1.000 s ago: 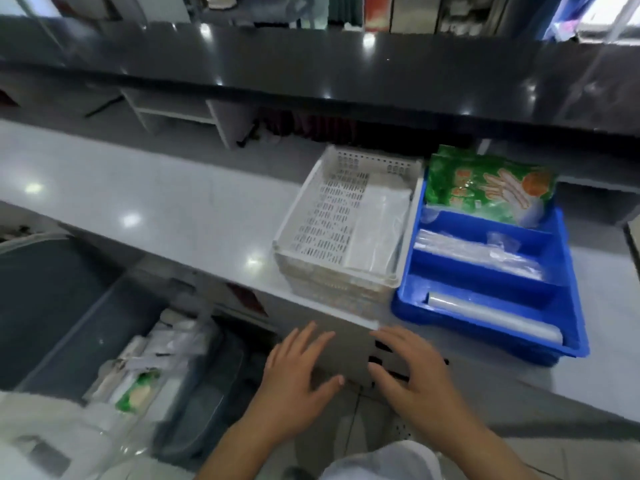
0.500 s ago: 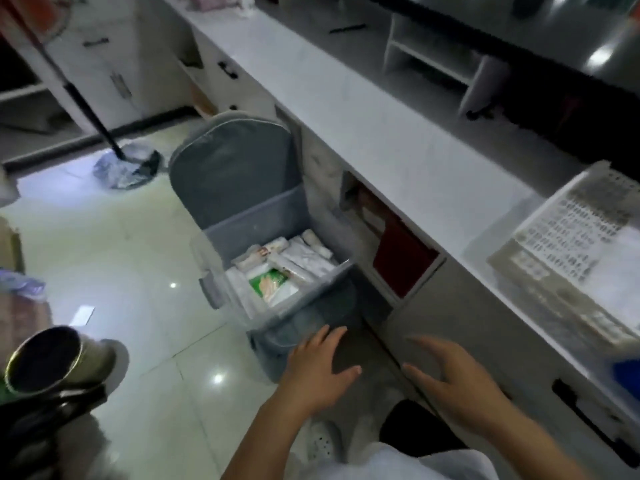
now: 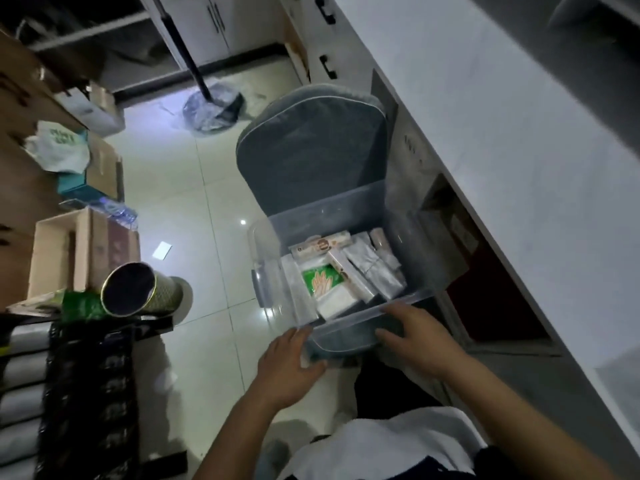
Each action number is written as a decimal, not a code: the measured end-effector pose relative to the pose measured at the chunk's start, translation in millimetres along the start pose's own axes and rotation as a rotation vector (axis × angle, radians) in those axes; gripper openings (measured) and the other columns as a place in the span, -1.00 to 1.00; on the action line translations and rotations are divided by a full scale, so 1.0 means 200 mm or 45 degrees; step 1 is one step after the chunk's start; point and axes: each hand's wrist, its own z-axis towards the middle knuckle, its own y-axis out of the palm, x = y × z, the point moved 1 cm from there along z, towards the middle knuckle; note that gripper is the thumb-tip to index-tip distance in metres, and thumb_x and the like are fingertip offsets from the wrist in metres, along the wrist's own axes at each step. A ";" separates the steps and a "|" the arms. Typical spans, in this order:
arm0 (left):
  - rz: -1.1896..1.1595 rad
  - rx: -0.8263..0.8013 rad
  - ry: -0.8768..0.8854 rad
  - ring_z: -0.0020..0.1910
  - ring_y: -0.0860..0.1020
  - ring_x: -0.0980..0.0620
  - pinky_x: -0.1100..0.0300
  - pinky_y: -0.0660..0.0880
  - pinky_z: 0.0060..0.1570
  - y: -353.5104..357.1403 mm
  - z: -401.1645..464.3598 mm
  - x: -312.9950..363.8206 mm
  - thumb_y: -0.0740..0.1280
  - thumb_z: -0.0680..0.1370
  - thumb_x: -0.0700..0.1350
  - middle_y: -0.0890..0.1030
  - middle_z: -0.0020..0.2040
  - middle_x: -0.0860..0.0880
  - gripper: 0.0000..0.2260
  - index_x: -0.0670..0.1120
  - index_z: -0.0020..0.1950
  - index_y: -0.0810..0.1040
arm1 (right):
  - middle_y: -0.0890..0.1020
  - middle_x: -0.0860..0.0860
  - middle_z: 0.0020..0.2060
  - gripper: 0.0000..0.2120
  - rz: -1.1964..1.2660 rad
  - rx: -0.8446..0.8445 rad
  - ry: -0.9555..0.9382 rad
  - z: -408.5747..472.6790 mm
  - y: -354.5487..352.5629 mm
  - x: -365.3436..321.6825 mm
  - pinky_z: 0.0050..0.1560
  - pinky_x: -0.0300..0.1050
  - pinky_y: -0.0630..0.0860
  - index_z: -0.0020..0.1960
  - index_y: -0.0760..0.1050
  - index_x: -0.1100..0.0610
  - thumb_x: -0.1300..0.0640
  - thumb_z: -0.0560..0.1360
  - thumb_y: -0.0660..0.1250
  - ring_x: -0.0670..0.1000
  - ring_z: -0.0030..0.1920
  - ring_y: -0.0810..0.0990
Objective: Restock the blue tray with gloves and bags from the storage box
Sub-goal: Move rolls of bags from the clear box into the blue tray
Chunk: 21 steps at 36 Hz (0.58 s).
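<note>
head | storage box [image 3: 346, 216] long axis runs away from the hands toward its raised grey lid [image 3: 311, 147] | clear plastic, open, holding a green glove pack [image 3: 322, 278] and white bag rolls | left hand [image 3: 291, 365] and right hand [image 3: 419, 341] grip its near wall, fingers curled, box just ahead on the floor

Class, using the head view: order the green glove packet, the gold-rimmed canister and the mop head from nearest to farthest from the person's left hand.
1. Green glove packet, inside the storage box above the left hand.
2. Gold-rimmed canister, lying far left.
3. Mop head, on the floor at top.
</note>
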 end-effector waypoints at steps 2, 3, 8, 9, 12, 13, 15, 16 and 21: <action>-0.007 -0.001 0.004 0.50 0.22 0.05 0.26 0.13 0.35 -0.03 0.10 0.04 0.32 0.54 0.16 0.27 0.54 0.06 -0.41 0.20 0.53 0.18 | 0.58 0.04 0.27 -0.54 -0.065 -0.012 -0.025 0.16 -0.03 0.01 0.21 -0.04 0.47 0.35 0.47 0.05 -0.06 0.48 0.33 0.09 0.29 0.52; 0.001 -0.003 -0.006 0.48 0.23 0.07 0.30 0.13 0.31 -0.04 0.15 0.05 0.32 0.54 0.15 0.29 0.52 0.05 -0.43 0.19 0.52 0.20 | 0.58 0.06 0.27 -0.53 -0.099 -0.030 -0.025 0.23 -0.04 0.02 0.22 -0.04 0.46 0.35 0.47 0.05 -0.06 0.48 0.32 0.11 0.29 0.52; 0.077 -0.064 -0.151 0.49 0.24 0.02 0.16 0.17 0.41 -0.02 0.41 0.08 0.29 0.56 0.17 0.30 0.52 0.00 -0.42 0.07 0.53 0.24 | 0.52 0.12 0.33 -0.46 -0.223 -0.255 0.036 0.55 -0.04 0.09 0.27 0.02 0.45 0.41 0.41 0.06 -0.10 0.47 0.31 0.17 0.31 0.48; 0.078 -0.093 -0.179 0.50 0.24 0.00 0.11 0.18 0.43 -0.01 0.46 0.08 0.28 0.56 0.17 0.29 0.53 -0.01 -0.43 0.06 0.54 0.24 | 0.52 0.12 0.33 -0.47 -0.257 -0.295 0.045 0.60 -0.04 0.10 0.25 0.04 0.46 0.39 0.41 0.06 -0.10 0.47 0.30 0.17 0.30 0.48; 0.038 -0.185 -0.251 0.48 0.28 -0.04 0.04 0.23 0.42 0.01 0.59 0.07 0.28 0.55 0.15 0.32 0.51 -0.03 -0.44 0.07 0.52 0.27 | 0.49 0.10 0.34 -0.48 -0.309 -0.403 0.088 0.75 -0.01 0.16 0.25 0.06 0.46 0.39 0.40 0.03 -0.10 0.47 0.29 0.16 0.31 0.48; 0.007 -0.216 -0.265 0.46 0.31 -0.05 0.03 0.25 0.42 0.02 0.64 0.05 0.28 0.54 0.16 0.34 0.50 -0.04 -0.44 0.06 0.51 0.28 | 0.48 0.10 0.35 -0.47 -0.291 -0.433 0.113 0.80 0.01 0.19 0.26 0.06 0.45 0.40 0.39 0.02 -0.10 0.47 0.29 0.15 0.31 0.48; -0.091 -0.294 -0.276 0.44 0.34 -0.05 0.06 0.28 0.41 0.03 0.73 0.02 0.28 0.53 0.17 0.35 0.49 -0.03 -0.43 0.04 0.51 0.30 | 0.48 0.10 0.36 -0.45 -0.247 -0.456 0.166 0.89 0.04 0.24 0.28 0.05 0.44 0.42 0.37 0.01 -0.10 0.47 0.30 0.15 0.33 0.47; -0.148 -0.340 -0.276 0.44 0.36 -0.04 0.11 0.29 0.40 0.05 0.77 0.00 0.29 0.55 0.14 0.36 0.50 -0.03 -0.46 0.03 0.51 0.32 | 0.48 0.11 0.36 -0.44 -0.230 -0.455 0.188 0.93 0.06 0.27 0.28 0.04 0.44 0.43 0.37 0.02 -0.09 0.47 0.31 0.15 0.33 0.48; -0.142 -0.671 -0.245 0.41 0.40 -0.05 0.19 0.29 0.37 0.14 0.96 -0.09 0.25 0.62 0.06 0.43 0.45 -0.09 -0.60 -0.09 0.41 0.47 | 0.53 0.17 0.28 -0.51 -0.261 -0.510 0.273 1.05 0.21 0.39 0.18 0.06 0.51 0.38 0.39 0.11 -0.02 0.49 0.27 0.19 0.23 0.53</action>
